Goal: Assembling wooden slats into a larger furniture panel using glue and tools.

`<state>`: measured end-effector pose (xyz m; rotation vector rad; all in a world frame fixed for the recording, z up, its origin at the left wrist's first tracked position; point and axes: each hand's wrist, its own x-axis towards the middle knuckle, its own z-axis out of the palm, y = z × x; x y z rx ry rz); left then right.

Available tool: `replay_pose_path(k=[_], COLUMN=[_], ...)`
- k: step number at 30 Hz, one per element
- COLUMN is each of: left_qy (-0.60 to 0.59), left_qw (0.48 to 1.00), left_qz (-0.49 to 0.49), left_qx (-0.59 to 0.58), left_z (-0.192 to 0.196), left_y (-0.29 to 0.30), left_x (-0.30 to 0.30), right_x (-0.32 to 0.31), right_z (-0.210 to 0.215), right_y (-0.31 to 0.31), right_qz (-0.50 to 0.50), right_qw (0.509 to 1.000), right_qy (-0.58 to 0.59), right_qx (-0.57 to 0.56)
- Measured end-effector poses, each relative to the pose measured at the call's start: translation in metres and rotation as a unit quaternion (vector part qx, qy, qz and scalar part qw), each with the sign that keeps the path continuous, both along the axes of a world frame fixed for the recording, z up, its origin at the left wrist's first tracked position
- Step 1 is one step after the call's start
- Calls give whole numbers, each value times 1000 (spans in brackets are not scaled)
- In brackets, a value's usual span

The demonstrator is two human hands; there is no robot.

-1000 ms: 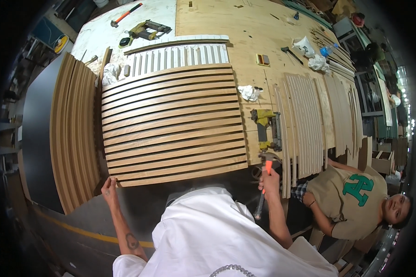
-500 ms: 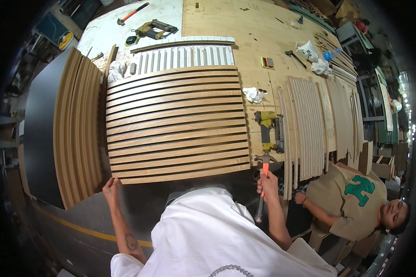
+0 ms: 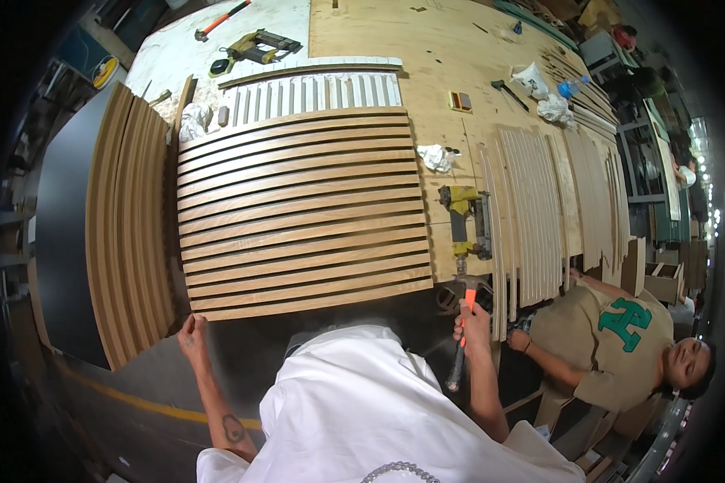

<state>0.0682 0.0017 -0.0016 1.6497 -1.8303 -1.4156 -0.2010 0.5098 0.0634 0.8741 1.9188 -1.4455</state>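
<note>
Woodworking shop: big plywood bench w/ slat panels, loose strips, nail guns, hammer, rags; more stock stacked along the sides.

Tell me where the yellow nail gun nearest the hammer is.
In the head view the nail gun lies on the plywood table, just right of the slatted panel and just beyond the right hand holding the hammer.

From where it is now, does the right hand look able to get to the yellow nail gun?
Probably yes: the right hand, gripping a hammer, sits just below the nail gun with only bare board between, though the hammer fills its grip.
</note>
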Motion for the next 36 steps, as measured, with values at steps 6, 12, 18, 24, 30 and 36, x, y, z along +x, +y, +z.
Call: replay_pose_path(k=[6,12,18,24,30,36], left_qy=[-17,32,24,31,-19,-37], left_qw=[999,996,992,991,994,991], left_qz=[-2,-43,45,117,96,111], left_qx=[-45,-67,-116,-50,-55,-61], left_z=[8,-14,-30,-20,2,1], left_y=[5,-3,9,14,11,12], left_x=[-9,18,9,2,-1,-6], right_x=[2,-5,-14,-8,-9,-14], right_z=[0,-7,-15,-17,-31,-35], right_y=[-9,-16,-39,-58,-50,-52], right_qz=[33,73,11,63,57,66], right_qw=[999,997,993,997,998,998], right_qy=[-6,-33,-28,-16,-11,5], right_qx=[1,2,-110,-44,-5,-7])
